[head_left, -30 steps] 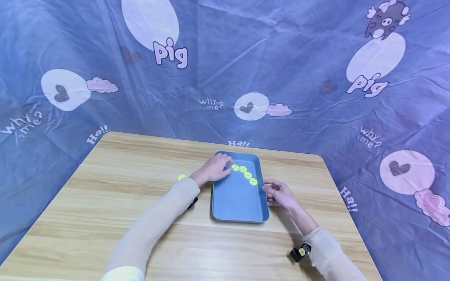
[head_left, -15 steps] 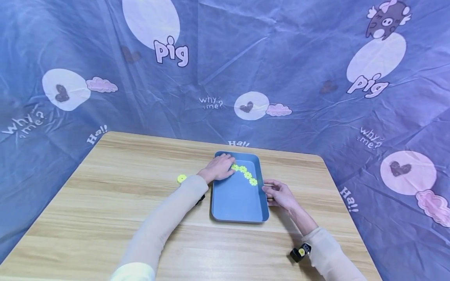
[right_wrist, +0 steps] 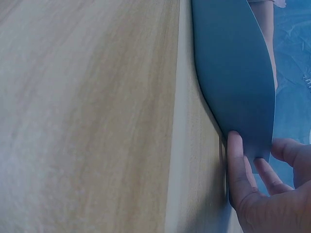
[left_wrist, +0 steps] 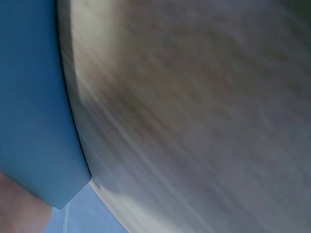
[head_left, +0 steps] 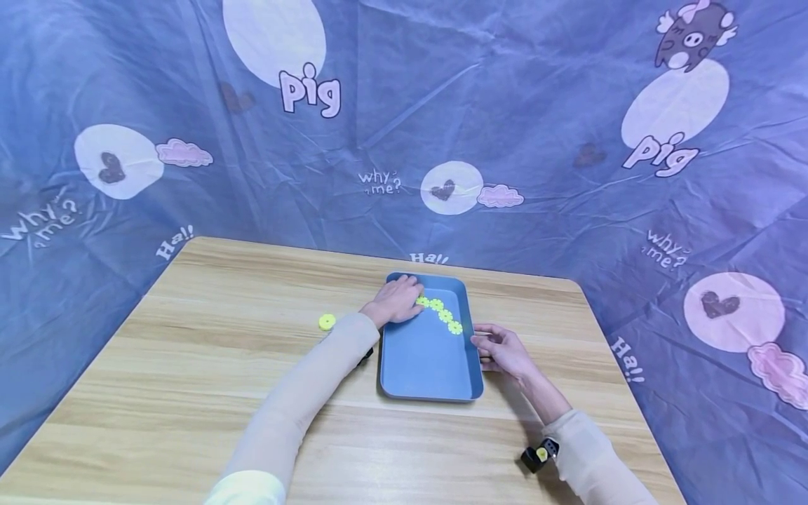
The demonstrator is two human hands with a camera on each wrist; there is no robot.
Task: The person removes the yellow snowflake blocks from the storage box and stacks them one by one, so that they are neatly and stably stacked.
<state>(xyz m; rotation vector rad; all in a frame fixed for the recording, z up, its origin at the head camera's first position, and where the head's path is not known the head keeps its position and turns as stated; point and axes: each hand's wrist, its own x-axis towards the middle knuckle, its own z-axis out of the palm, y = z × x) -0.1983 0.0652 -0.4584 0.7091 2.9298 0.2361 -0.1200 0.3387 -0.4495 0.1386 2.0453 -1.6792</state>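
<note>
Several yellow-green flower-shaped pieces (head_left: 445, 316) form a curved row in a blue rectangular tray (head_left: 424, 361). My left hand (head_left: 398, 299) reaches over the tray's left wall, its bent fingers at the left end of the row, partly covering the end flower. Whether it pinches a piece is hidden. The left wrist view shows only part of that hand (left_wrist: 22, 206) beside the tray's outer wall (left_wrist: 34, 97). On the right side, my right hand (head_left: 503, 349) holds the tray wall, thumb at the rim and fingers against the outside, as the right wrist view shows.
A round yellow-green piece (head_left: 326, 322) with a dark centre lies on the wooden table (head_left: 158, 365), left of the tray. Behind the table hangs a blue printed cloth (head_left: 404, 126). A black wrist camera (head_left: 539, 454) sits by my right forearm.
My left hand has moved slightly right and down toward the end of the flower row. More of the round piece on the table now shows. The right hand and tray stay in place.
</note>
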